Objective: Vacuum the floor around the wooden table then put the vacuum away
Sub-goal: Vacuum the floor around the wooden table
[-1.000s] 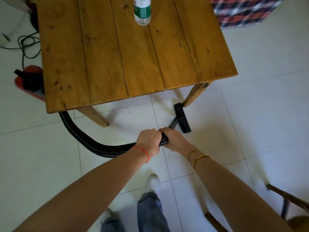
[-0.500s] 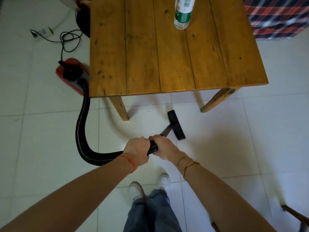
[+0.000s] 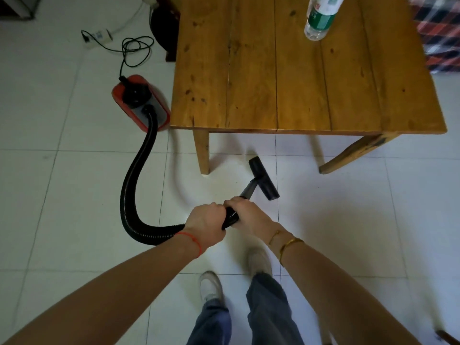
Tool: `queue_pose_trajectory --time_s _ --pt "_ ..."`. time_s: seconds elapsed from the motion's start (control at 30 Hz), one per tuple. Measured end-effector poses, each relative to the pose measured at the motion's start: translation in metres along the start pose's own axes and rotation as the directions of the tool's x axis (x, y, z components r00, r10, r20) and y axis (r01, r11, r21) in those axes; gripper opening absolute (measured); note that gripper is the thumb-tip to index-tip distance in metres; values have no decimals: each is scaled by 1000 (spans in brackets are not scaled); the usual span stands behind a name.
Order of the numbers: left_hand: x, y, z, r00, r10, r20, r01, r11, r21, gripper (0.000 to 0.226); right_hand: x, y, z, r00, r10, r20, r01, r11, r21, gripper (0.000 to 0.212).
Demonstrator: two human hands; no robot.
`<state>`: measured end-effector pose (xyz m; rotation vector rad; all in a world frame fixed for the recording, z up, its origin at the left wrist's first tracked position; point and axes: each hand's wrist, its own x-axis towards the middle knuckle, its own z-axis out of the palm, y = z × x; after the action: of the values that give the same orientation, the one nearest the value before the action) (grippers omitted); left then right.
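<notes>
Hose (image 3: 134,185) clamped in both grips: left grip (image 3: 206,222) wrapped tight round the ribbed end, right grip (image 3: 249,215) closed just ahead of it, at the start of the wand (image 3: 249,189). Floor head (image 3: 263,179) flat on the tiles at twelve o'clock from the hands, between the two near legs of the worktop (image 3: 273,83), closer to the left leg (image 3: 202,150) than to the right leg (image 3: 353,153). Red vacuum body (image 3: 140,103) at ten o'clock, tucked against the worktop's near left corner, with the hose swinging out from it in one wide bend across the floor (image 3: 74,195).

Looks like mid-sweep along the near edge, with plenty of floor yet to cover.

Risks from here, as a judgement:
- Knocking the floor head into the left leg on a sideways stroke, and jolting the worktop. Enough, perhaps, to topple the bottle (image 3: 319,18) standing at one o'clock near the far edge.
- Wrapping the hose round that same leg while working towards three o'clock, then dragging the vacuum body into the corner.
- Pulling the vacuum body far enough to tighten the coiled cord (image 3: 135,49) at eleven o'clock and tug the plug from the power strip (image 3: 97,37).
- Stepping into the hose loop at nine o'clock, close beside the shoes (image 3: 211,285).
</notes>
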<state>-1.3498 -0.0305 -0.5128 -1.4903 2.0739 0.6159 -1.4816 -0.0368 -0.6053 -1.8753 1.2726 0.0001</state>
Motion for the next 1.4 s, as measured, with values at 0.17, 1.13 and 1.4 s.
queue_pose_trajectory --time_s 0.17,1.13,1.4 --pt "45 29 3 997 -5 -72 -2 996 -89 24 9 50 -26 1000 -11 -15 10 999 -46 12" --pt "298 82 119 852 53 -521 -30 998 52 22 139 279 -5 894 -154 -421 -36 911 -410 20" --pt "239 27 148 837 -5 -548 23 999 26 18 142 210 44 889 -211 -406 44 923 -382 21"
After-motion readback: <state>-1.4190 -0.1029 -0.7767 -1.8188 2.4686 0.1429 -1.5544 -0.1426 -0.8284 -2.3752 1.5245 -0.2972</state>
